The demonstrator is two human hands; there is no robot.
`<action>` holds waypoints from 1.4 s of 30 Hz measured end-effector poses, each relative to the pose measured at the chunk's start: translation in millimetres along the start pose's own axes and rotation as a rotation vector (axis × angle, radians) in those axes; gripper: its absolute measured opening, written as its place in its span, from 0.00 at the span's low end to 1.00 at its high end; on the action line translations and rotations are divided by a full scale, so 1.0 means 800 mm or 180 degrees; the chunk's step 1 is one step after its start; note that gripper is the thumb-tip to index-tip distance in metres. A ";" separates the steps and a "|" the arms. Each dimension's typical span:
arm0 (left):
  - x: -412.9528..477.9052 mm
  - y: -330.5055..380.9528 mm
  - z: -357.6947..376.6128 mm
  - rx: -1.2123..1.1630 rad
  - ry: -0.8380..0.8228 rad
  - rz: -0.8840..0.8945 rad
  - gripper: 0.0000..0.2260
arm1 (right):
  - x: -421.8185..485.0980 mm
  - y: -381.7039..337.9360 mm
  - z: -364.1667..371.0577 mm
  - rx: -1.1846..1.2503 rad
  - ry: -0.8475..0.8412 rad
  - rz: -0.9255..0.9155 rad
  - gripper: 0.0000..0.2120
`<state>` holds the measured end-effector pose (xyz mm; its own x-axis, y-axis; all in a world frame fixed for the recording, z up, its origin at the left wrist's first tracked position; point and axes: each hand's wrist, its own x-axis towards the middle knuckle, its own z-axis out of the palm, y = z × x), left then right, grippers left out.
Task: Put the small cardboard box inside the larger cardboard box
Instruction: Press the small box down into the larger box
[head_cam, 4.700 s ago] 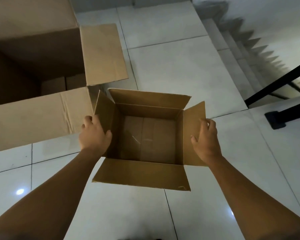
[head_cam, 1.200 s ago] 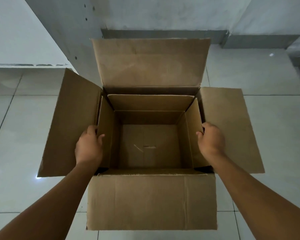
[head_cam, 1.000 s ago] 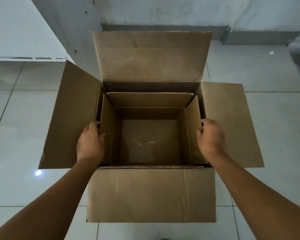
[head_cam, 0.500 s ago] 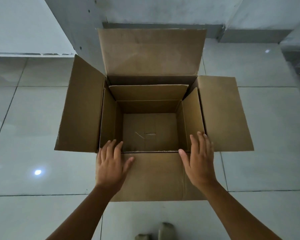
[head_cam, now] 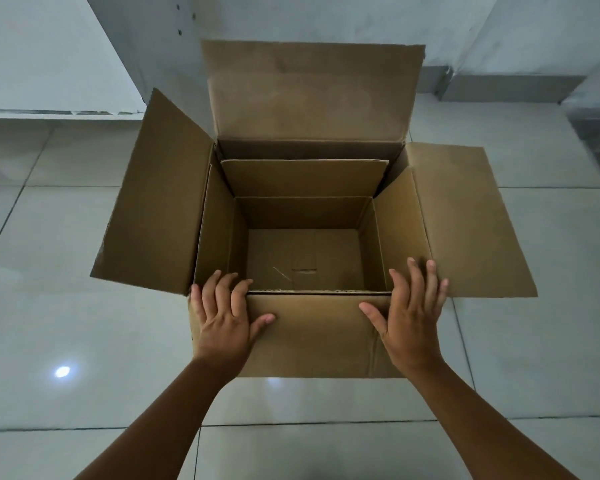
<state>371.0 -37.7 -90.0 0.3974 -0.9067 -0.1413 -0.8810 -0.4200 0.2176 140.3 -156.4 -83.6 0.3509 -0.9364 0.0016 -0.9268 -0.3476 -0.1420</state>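
Note:
The larger cardboard box [head_cam: 312, 95] stands open on the tiled floor, its four flaps spread outward. Inside it sits the small cardboard box [head_cam: 305, 258], open and empty, with its own flaps standing upright along the big box's walls. My left hand [head_cam: 226, 317] lies flat on the near flap of the larger box at its left corner, fingers apart. My right hand [head_cam: 413, 317] lies flat on the same flap at the right corner, fingers spread over the rim. Neither hand holds anything.
Glossy grey floor tiles [head_cam: 49, 334] surround the box. A white wall [head_cam: 42, 53] and a grey pillar [head_cam: 153, 36] rise just behind it, with a low grey ledge [head_cam: 513, 88] at the back right.
I lowered the small box into the larger one, then let go of its sides. Both hands moved back onto the near flap and now rest flat there.

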 end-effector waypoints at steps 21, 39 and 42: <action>0.262 -0.018 -0.034 0.0567 0.0129 -0.0363 0.30 | 0.276 -0.025 0.012 0.0136 -0.0103 -0.0670 0.44; 0.436 -0.065 -0.087 0.0718 -0.0164 -0.0525 0.31 | 0.449 -0.093 0.029 0.0253 -0.0254 -0.0697 0.33; 0.459 -0.074 -0.090 0.0692 -0.0099 -0.0491 0.31 | 0.473 -0.102 0.031 0.0216 -0.0239 -0.0684 0.33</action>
<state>587.4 -348.4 -85.1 0.5262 -0.8295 -0.1871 -0.8464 -0.5322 -0.0209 352.3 -481.4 -95.8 0.5506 -0.8341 -0.0343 -0.8195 -0.5322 -0.2127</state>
